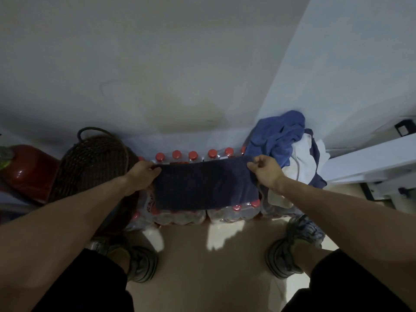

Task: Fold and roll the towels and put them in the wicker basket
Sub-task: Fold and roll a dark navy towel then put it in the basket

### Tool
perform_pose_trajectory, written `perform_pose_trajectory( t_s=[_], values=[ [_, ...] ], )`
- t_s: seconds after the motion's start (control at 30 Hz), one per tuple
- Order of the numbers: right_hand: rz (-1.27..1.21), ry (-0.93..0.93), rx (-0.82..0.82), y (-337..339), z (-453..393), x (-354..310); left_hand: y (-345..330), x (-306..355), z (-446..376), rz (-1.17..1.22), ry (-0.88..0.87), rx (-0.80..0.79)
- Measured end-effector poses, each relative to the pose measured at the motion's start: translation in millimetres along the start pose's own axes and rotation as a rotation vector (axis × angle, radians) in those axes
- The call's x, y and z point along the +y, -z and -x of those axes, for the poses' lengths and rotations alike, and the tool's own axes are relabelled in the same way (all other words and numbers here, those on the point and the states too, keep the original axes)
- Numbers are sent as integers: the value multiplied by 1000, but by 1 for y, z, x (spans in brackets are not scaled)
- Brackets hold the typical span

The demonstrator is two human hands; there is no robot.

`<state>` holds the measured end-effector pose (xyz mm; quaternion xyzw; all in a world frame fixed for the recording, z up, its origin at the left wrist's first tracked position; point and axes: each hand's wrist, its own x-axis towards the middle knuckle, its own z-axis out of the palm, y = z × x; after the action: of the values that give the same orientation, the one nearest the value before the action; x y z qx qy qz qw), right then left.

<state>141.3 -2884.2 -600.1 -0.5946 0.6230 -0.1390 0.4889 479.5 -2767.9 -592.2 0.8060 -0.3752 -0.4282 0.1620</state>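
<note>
A dark navy towel (206,185) lies spread flat on top of shrink-wrapped packs of red-capped water bottles (180,217). My left hand (143,174) pinches its far left corner and my right hand (265,170) pinches its far right corner. The dark wicker basket (90,167) with a loop handle stands just left of the bottle packs, beside my left forearm. A heap of unfolded towels, blue (279,136) and white (301,161), sits at the right against the wall.
A red fire extinguisher (29,170) lies left of the basket. White walls close the corner behind. A white furniture frame (373,161) stands at the right. My two shoes (139,264) are on the pale floor in front of the bottles.
</note>
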Motion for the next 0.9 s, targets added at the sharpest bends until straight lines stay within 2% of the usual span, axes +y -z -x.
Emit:
perform_pose_trajectory(
  t_s=[0.13, 0.2, 0.37, 0.5, 0.67, 0.8, 0.9],
  values=[
    [182, -74, -38, -17, -26, 18, -13, -17, -19, -178, 28, -44],
    [255, -78, -40, -24, -32, 27, -21, -25, -26, -293, -78, -49],
    [425, 10, -12, -28, -41, 25, -23, -29, -43, -443, -371, 118],
    [597, 142, 30, -30, -39, 16, -17, -21, -43, -539, -464, 43],
    [621, 142, 70, -40, -33, 5, -21, -20, -37, -474, -395, 36],
    [486, -16, 78, -43, -31, 3, -14, -19, -41, -513, -264, 121],
    [408, -123, 70, -43, -30, 6, -7, -20, -43, -532, -164, 110]
  ],
)
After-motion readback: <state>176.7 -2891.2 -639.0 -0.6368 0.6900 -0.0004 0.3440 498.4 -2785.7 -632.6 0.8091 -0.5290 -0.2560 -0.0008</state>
